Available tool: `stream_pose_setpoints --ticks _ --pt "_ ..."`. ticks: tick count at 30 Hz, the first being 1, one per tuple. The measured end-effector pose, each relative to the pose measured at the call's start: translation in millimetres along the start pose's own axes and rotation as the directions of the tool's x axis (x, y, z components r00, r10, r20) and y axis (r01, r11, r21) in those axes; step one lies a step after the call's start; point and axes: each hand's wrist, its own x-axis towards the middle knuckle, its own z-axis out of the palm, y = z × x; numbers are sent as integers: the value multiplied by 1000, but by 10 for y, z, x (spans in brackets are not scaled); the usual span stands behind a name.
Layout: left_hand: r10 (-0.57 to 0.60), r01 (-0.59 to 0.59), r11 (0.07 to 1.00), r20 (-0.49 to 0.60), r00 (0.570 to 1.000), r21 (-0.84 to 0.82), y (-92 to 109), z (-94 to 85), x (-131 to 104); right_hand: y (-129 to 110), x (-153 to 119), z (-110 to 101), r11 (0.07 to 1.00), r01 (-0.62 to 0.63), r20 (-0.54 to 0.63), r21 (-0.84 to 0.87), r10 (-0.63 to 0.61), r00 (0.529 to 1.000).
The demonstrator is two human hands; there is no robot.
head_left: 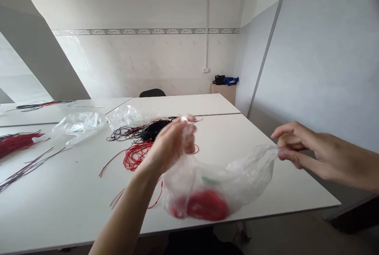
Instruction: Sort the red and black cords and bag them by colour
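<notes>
Farthest out to the left of our grip, we see a bundle of dark red cords (19,144), with a few thin dark strands (31,167) on the near side of it. Next, nearer to our left hand (174,139) but well apart from it, lies a crumpled transparent bag (79,125), and just beside that, on the side toward our hand, a second crumpled bag (126,116). Closer in, a coil of loose red cord (136,156) sits just left of our wrist, while a tangle of black cord (154,130) lies right behind the hand and is partly hidden by it. Our left hand is blurred, its fingers curled in on the top of a transparent plastic bag (242,180). Below and between our two hands, this bag sags over the near edge of the white table (225,128); we cannot tell whether its bottom touches the tabletop. A blurred red coil (207,205) shows in its lowest part, nearer to our left hand than to our right. At the other end, our right hand (299,148) pinches the bag's gathered corner between thumb and fingers.
</notes>
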Motion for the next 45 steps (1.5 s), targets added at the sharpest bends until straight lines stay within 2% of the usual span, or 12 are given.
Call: stream_pose_setpoints --ticks 3,5,7,12,16,19,22,27,32,36,39,45 --pt "-258 143 928 315 913 345 -128 317 -52 -346 137 59 980 161 211 114 -182 960" --pt "-375 95 833 428 822 545 -212 483 -87 -527 226 174 923 334 145 190 -362 921" --pt "-426 69 778 443 789 625 -266 567 -101 -617 289 291 886 422 49 192 -438 897" --pt "-384 212 837 266 884 505 -275 454 -40 -559 355 465 938 230 -19 261 -233 972" --pt "-355 242 875 216 909 419 -332 289 45 -480 406 593 929 104 -34 356 -98 995" --pt "-275 211 914 144 951 348 -416 206 94 -477 392 716 956 123 -250 267 -55 967" --pt "-128 113 930 19 992 349 -470 153 125 -529 303 838 948 275 -416 161 -188 890" --pt "25 -70 857 95 995 511 -463 134 141 -602 208 1018 878 454 -237 154 -413 879" --pt "-3 -136 740 205 979 658 -453 139 139 -516 328 1085 969 232 -370 82 -187 910" --pt "69 -355 542 380 922 762 -505 121 104 -375 395 1167 993 65 -109 99 -54 993" --pt "135 -436 441 422 896 785 -607 53 83 -294 380 1242 999 -44 -61 18 45 997" --pt "250 -432 466 354 901 772 -834 -161 180 -357 353 1146 859 -157 165 488 85 983"
